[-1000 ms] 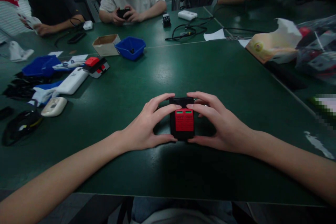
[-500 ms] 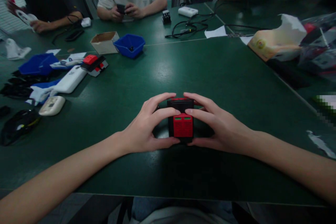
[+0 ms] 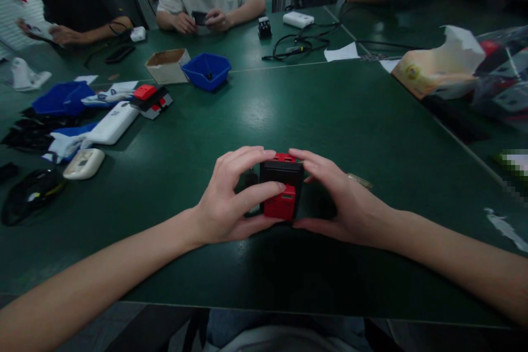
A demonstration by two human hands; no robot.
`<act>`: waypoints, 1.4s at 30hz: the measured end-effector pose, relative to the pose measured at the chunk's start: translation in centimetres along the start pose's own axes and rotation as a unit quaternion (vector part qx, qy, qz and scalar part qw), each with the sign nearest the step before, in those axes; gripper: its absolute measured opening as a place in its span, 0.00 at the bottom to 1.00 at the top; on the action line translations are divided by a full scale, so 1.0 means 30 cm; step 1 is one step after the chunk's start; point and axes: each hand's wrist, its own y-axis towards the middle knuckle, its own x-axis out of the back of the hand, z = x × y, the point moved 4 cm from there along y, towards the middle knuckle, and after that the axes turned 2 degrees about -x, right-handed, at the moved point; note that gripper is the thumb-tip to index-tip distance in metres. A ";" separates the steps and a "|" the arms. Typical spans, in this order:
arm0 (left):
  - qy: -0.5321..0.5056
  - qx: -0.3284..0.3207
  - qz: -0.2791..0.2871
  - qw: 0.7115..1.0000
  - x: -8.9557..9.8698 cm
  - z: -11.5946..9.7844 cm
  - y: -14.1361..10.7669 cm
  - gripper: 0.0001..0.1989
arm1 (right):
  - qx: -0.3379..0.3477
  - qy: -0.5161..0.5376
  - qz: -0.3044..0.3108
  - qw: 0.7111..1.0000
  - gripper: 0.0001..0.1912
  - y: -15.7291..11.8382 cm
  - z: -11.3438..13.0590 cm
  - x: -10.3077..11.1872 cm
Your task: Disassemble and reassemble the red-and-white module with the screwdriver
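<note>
A red and black block-shaped device (image 3: 279,203) stands on the green table in front of me, slightly tilted. My left hand (image 3: 231,195) grips it from the left, with a finger on its red front face, another at the top edge and the thumb at the bottom. From the right, my right hand (image 3: 342,192) touches it with fingertips at the top right and the thumb near the lower corner. Small dark and metallic items show behind my left fingers, too hidden to name. A thin metallic piece (image 3: 359,180) lies just behind my right hand.
Left: a second red and black device (image 3: 150,100), a white power bank (image 3: 113,124), an oval white case (image 3: 84,164) and gloves. Farther back: a blue bin (image 3: 207,72), a cardboard box (image 3: 167,66) and cables (image 3: 301,47). Plastic bags (image 3: 505,77) lie right. People sit across the table.
The device has turned and tilted a little to the left. My right index finger has lifted off its red front face. The metallic piece behind my right hand now shows.
</note>
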 end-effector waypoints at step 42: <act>-0.122 -0.002 0.059 0.991 -0.011 -0.004 0.020 0.41 | -0.070 0.110 0.074 0.989 0.33 0.028 -0.006 -0.028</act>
